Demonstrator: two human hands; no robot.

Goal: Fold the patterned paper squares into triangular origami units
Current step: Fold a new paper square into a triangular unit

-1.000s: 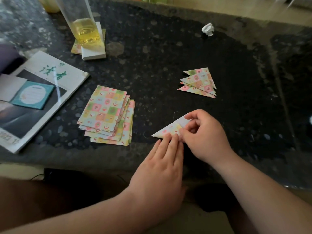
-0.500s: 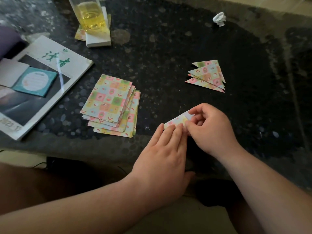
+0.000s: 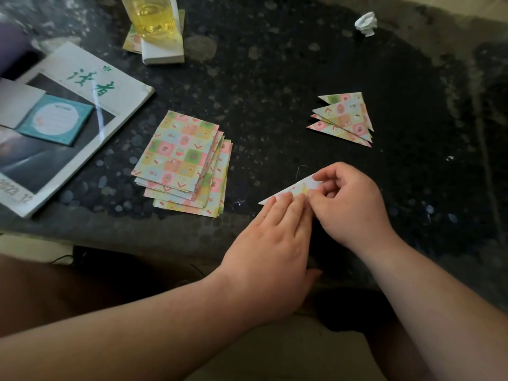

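One dark speckled table [image 3: 275,78] carries everything, and I sit at its near edge with both forearms reaching over it. Biggest on it is a magazine [image 3: 90,86] at the left edge, with a teal card [image 3: 55,121] resting on its cover. My left hand [image 3: 269,248] lies palm down close to the near edge, its fingers [image 3: 287,204] straight and together, pressing flat on the lower part of the sheet [image 3: 294,188] I am folding. My right hand [image 3: 349,204] sits just beside it, touching it, fingers curled in, thumb and forefinger pinching the sheet's upper right end. A stack of patterned squares [image 3: 181,160], loosely fanned, lies to the left of my hands, between them and the magazine. A pile of finished triangles [image 3: 346,116] lies further in, beyond my right hand and well apart from the stack, their sharp points toward the left. Toward the far left corner a glass [image 3: 151,17] of yellow liquid stands on a white block [image 3: 165,53], and a patterned scrap [image 3: 132,41] shows at the block's left side. The sheet itself lies on the table as a flat triangle, its tip pointing left past my left fingertips; much of it is hidden under my hands. A crumpled white ball of paper [image 3: 365,23] sits toward the far right corner.
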